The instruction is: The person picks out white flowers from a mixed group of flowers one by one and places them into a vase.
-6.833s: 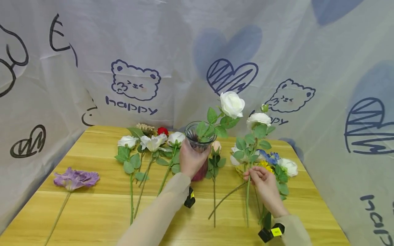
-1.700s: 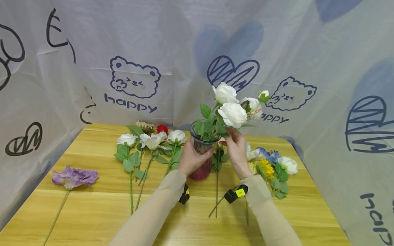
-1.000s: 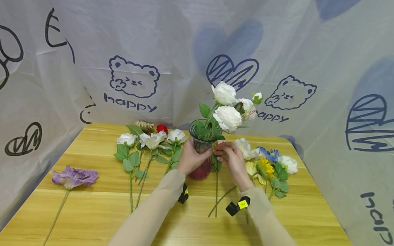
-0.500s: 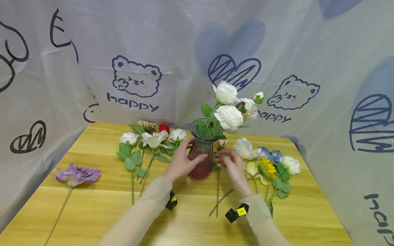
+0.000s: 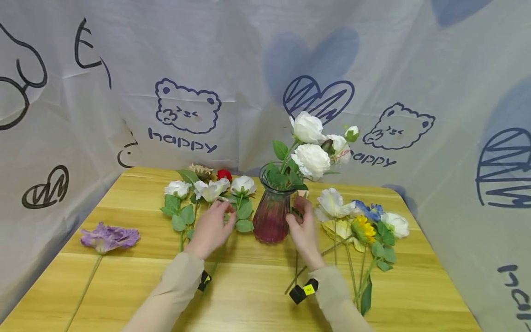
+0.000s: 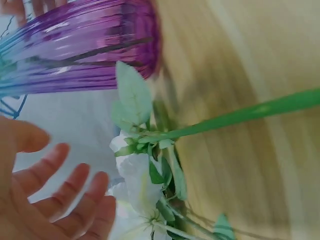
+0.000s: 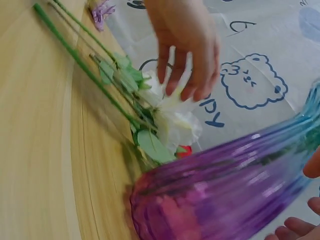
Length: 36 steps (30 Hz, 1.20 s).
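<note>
A ribbed glass vase (image 5: 271, 219), clear above and purple-pink below, stands upright on the table. White roses (image 5: 311, 159) with green leaves lean rightward out of it, and their dark stems show through the glass in the left wrist view. My left hand (image 5: 213, 228) hovers above the white flowers (image 5: 211, 189) left of the vase, fingers loosely bent and holding nothing. In the left wrist view its fingers (image 6: 65, 200) are spread near a white rose on a green stem (image 6: 240, 115). My right hand (image 5: 304, 230) is beside the vase's right side, fingers relaxed, partly covering a pale pink flower.
Left of the vase lie more flowers, including a red one (image 5: 224, 174) and a beige one (image 5: 202, 172). A purple flower (image 5: 109, 238) lies far left. On the right are a yellow sunflower (image 5: 363, 229), blue flowers (image 5: 370, 210) and white ones (image 5: 396, 224). A printed cloth (image 5: 249, 69) hangs behind.
The right hand put a branch of white roses into the vase and let go, then lowered beside it. My left hand released the vase and moved left over the white flowers.
</note>
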Available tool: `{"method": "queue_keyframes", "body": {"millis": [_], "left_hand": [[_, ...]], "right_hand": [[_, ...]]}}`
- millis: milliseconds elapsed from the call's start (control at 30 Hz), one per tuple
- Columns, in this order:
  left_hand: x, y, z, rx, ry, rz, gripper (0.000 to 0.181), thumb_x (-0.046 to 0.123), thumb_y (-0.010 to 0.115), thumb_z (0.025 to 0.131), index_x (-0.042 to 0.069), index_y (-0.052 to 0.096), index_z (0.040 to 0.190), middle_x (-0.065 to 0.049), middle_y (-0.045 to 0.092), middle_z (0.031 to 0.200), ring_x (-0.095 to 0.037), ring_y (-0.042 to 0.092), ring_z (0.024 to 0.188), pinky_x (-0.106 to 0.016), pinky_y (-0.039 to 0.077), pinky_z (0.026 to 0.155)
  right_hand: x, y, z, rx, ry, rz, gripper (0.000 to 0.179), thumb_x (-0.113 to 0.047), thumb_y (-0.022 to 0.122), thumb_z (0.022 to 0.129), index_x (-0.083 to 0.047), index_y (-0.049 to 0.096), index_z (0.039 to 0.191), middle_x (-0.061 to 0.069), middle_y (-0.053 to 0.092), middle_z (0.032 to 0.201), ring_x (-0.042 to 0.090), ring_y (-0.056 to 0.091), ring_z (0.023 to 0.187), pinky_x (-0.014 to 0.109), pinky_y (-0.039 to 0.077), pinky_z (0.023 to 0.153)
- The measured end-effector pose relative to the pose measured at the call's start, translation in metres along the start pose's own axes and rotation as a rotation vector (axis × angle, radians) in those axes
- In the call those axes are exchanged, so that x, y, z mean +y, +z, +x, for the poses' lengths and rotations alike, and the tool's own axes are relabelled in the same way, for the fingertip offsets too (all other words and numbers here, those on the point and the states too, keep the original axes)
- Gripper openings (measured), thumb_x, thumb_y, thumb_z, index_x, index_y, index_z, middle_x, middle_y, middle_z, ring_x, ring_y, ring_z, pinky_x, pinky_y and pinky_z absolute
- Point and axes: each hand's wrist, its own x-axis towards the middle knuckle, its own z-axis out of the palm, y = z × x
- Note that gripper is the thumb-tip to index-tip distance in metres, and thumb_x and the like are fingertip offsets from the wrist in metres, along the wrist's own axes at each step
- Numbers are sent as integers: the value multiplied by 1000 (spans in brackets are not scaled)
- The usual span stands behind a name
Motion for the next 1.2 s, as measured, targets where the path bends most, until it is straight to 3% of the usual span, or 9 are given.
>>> {"method": "queue_keyframes", "body": {"millis": [100,200,367,500,733,1067,1200], "left_hand": [[-2,5,-6,-72,-12,91,19,20,57,100,7,68,109,-13,65,109,-21,60,75,-41,56,72],[-2,9,-10,-150,-48,139,16,21,59,99,8,68,104,-12,63,105,-23,61,81,-42,56,73],[-3,9,-11,-293,-136,155,15,21,60,98,9,68,103,-14,61,105,-24,57,79,-40,51,67],[-4,8,-9,-365,-177,119,17,21,59,99,9,68,107,-11,63,98,-22,55,73,-34,46,62],[-8,7,-8,-430,-198,10,16,21,58,100,8,67,104,-3,63,78,-18,57,69,-31,47,64],[-17,2,-3,-448,-170,-100,22,21,59,100,4,69,110,-10,71,108,-22,64,93,-41,53,80],[-21,4,-1,-451,-162,-155,19,15,60,99,3,69,109,-10,71,107,-21,65,95,-38,54,80]], "right_hand": [[1,7,1,-18,-11,15,58,1,53,92,5,34,147,28,39,151,42,36,145,56,32,122],[1,12,2,-37,-30,-35,68,-6,62,90,1,33,150,26,41,152,39,39,145,56,34,120],[1,20,7,-38,-60,-144,86,-22,79,84,-6,30,153,20,45,151,36,48,139,55,41,115],[3,25,12,-12,-62,-199,94,-30,86,79,-12,32,153,15,49,149,33,53,136,52,45,113],[9,25,15,5,-112,-277,88,-31,87,77,-9,40,148,18,58,138,35,61,125,52,52,104],[16,11,22,-93,-127,-308,88,-38,86,79,-15,39,150,15,61,138,33,63,124,50,53,103],[19,4,25,-128,-119,-327,87,-39,86,79,-18,39,150,12,61,139,30,62,126,49,53,105]]}}
